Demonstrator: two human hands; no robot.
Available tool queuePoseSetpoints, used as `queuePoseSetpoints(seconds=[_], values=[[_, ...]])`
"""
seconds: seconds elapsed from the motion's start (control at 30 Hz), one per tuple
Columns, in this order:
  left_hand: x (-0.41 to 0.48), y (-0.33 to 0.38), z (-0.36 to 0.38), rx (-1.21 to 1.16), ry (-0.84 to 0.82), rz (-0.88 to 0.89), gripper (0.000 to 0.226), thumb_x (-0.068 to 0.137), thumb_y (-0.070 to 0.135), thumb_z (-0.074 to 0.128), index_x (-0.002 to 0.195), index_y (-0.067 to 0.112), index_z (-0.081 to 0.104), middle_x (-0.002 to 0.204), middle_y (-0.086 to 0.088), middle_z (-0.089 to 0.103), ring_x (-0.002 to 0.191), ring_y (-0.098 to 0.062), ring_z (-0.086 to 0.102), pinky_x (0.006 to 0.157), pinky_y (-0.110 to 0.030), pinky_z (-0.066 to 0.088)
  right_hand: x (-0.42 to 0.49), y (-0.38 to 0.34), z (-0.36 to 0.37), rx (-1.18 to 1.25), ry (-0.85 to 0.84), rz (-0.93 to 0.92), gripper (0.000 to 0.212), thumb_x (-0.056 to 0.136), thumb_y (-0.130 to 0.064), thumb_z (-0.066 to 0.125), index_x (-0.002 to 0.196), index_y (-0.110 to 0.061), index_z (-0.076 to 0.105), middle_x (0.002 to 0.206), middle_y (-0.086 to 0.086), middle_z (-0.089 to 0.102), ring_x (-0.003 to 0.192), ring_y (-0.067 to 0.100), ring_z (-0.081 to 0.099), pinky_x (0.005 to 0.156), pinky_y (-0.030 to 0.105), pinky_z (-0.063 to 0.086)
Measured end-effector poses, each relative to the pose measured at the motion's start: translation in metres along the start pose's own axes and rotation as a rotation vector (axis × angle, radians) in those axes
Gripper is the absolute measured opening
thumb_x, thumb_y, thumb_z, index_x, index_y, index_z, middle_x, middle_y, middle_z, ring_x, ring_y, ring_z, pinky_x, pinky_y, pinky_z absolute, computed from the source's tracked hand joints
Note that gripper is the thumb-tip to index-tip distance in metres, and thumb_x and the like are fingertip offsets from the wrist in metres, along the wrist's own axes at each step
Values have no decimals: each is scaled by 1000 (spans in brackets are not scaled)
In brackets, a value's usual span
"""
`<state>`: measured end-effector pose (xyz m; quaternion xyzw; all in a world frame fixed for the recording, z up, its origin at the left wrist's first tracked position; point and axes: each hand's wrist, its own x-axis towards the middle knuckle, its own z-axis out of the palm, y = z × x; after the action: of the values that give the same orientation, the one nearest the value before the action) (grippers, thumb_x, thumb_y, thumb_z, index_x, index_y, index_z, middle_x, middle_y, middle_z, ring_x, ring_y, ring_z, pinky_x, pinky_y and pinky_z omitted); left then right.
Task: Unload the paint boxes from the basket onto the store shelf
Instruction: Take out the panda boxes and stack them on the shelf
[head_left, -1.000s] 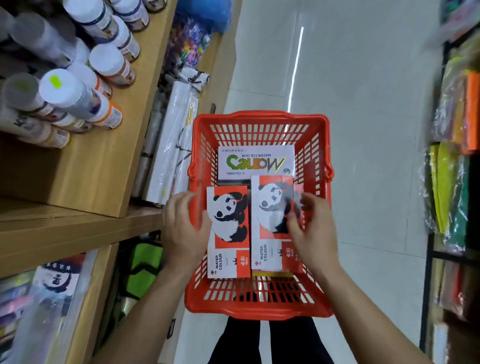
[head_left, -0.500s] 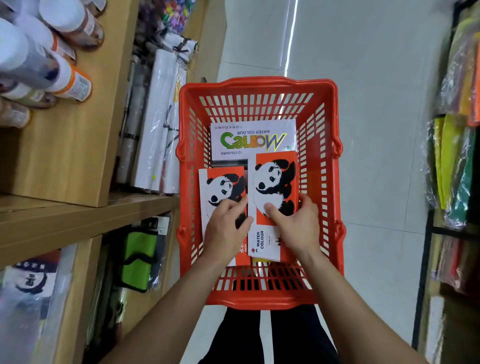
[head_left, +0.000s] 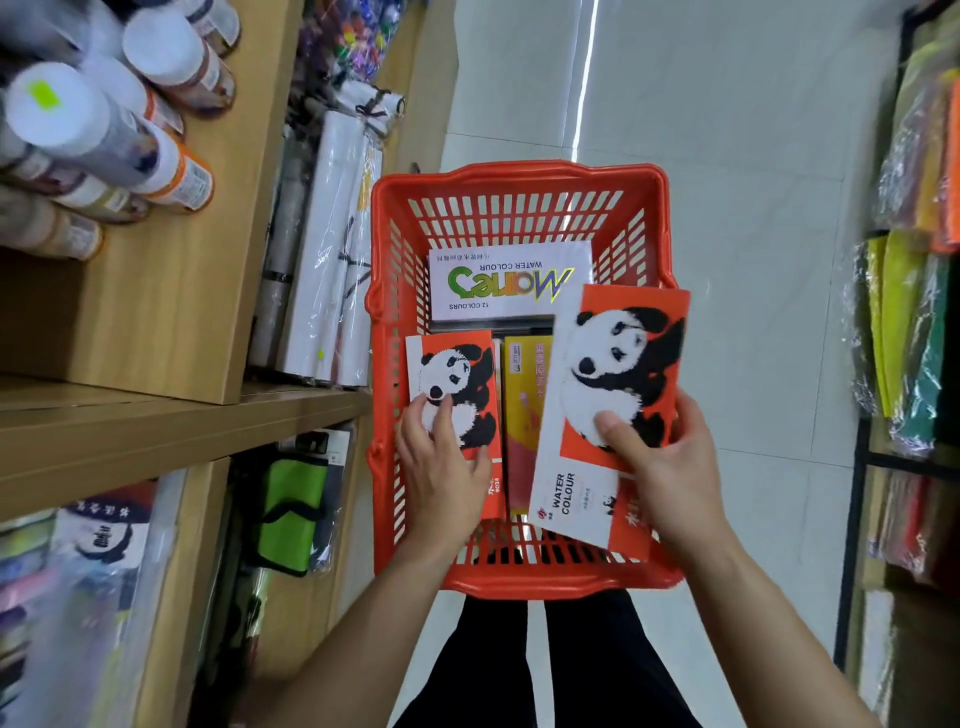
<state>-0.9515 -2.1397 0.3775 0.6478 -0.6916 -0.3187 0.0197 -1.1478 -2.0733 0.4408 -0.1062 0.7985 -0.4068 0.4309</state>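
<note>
Fingers and thumb of the right hand (head_left: 670, 467) pinch a panda-print watercolour box (head_left: 613, 410) by its lower right side, thumb pressed flat on the panda's white belly, the other fingers hidden behind the card. That box is lifted clear of the stack and tilted, its upper corner reaching over the right rim of the red plastic basket (head_left: 519, 176). The left hand (head_left: 441, 467) lies on a second panda box (head_left: 457, 384) that is still flat in the basket's left half; its fingers are loosely spread on the print, with no closed grip on anything (palm and fingertips touching the lid only). Between the 2 panda boxes a yellow paint box (head_left: 522, 415) shows, lying lower in the basket. At the far end sits a white box marked 12 COLOURS (head_left: 509, 280), upside down to the viewer. The wooden store shelf (head_left: 171, 415) runs along the left, just beside the basket, with white-capped paint bottles (head_left: 104, 130) on its upper level and wrapped paper rolls (head_left: 332, 249) further along
</note>
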Motion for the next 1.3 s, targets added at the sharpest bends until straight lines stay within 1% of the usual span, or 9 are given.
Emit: queuePoseSetpoints(seconds=[0.1,0.27,0.43,0.53,0.6,0.73,0.9,1.1,1.3], values=[[-7,4,0,-42,-42,-103,83,89,21,76,155,2,30,163,-24,17,151,-38,20,122,-42,22,-11,-5,-16,24,82,20,71,66,-50,87,128,-33,59,111,-6,77,96,11,77,90,47,61],[-1,-6,3,-148,-113,-277,104,88,32,79,161,3,11,167,-18,21,154,-34,20,124,-37,17,-11,-4,-39,-35,179,17,76,62,-48,88,130,-37,58,104,-8,77,85,8,77,86,48,62],[-10,-6,16,-29,-96,-221,95,89,45,73,161,14,20,166,-19,18,149,-40,25,120,-46,26,-13,6,-48,-54,138,19,75,64,-47,87,132,-38,56,107,-9,74,89,10,76,86,45,61],[-8,-8,20,-31,-109,-261,103,85,55,73,162,18,16,167,-17,14,150,-40,22,119,-47,29,-15,8,-43,-66,111,-9,67,66,-45,87,126,-40,57,97,-18,75,86,0,74,79,34,58],[-5,-9,23,-59,-103,-305,114,78,57,78,162,13,15,165,-16,22,149,-38,23,119,-48,28,-15,9,-42,-57,110,-15,67,68,-44,86,128,-38,58,98,-28,73,85,-3,73,77,30,56],[-4,-2,29,-121,-81,-391,121,64,56,89,157,8,27,153,-17,40,141,-39,33,118,-48,27,-12,13,-47,-42,118,-8,66,68,-44,87,128,-36,59,100,-16,75,87,0,74,81,34,59],[-4,-2,40,-267,-77,-374,113,65,44,93,154,15,31,153,-11,33,133,-32,49,101,-32,41,-10,17,-46,-73,110,-14,76,67,-49,86,135,-35,55,105,-15,75,90,1,74,82,33,59],[8,-7,44,-194,-256,-429,144,63,69,82,162,15,-8,172,-10,8,157,-34,4,124,-49,15,-11,16,-44,-103,120,-23,72,69,-50,85,133,-37,55,99,-19,74,87,-7,71,73,25,54],[14,-7,39,-246,-240,-444,135,64,60,87,162,16,6,168,-13,13,153,-34,22,119,-47,29,-12,17,-43,-129,128,-24,71,69,-52,83,131,-36,54,101,-29,73,88,-6,71,76,28,56]])
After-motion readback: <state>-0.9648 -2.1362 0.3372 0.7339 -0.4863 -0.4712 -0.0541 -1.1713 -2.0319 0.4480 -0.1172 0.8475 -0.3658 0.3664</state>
